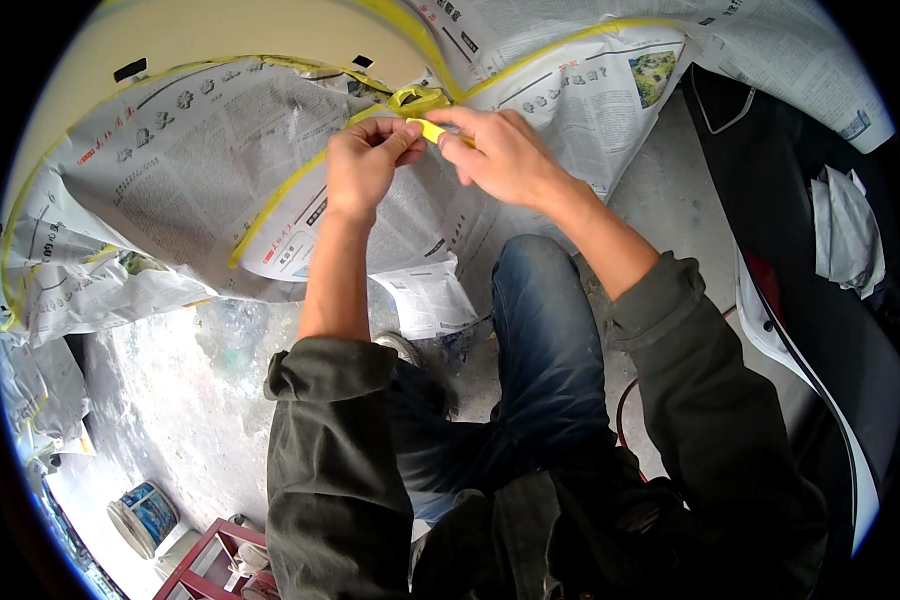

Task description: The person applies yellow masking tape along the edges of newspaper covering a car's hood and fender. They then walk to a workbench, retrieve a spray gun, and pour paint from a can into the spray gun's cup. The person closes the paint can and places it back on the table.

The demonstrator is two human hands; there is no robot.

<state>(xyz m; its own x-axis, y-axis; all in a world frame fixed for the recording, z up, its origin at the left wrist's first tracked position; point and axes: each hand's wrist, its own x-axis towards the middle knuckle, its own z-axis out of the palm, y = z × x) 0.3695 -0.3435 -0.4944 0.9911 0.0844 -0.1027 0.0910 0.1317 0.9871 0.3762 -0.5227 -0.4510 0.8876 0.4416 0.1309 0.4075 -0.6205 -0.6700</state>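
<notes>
Both of my hands meet at the top centre, in front of newspaper sheets edged with yellow masking tape. My left hand [368, 165] is closed, its thumb and fingertips pinching one end of a short piece of yellow masking tape [429, 130]. From the right, my right hand [503, 152] grips the other end of that piece between thumb and fingers, and part of it is hidden there. Just beyond my fingertips, a crumpled bunch of yellow tape [417, 98] sits where taped edges come together. The newspaper [210, 165] hangs in large overlapping sheets against a cream-coloured curved panel [220, 30].
Close to my right stands a dark panel [770, 200] with a crumpled grey-white wad [848, 232] on it. A paint-stained bucket [142, 520] and a dark red rack [215, 560] are at the lower left. A thin red hose [625, 410] lies on the concrete floor beside my knee.
</notes>
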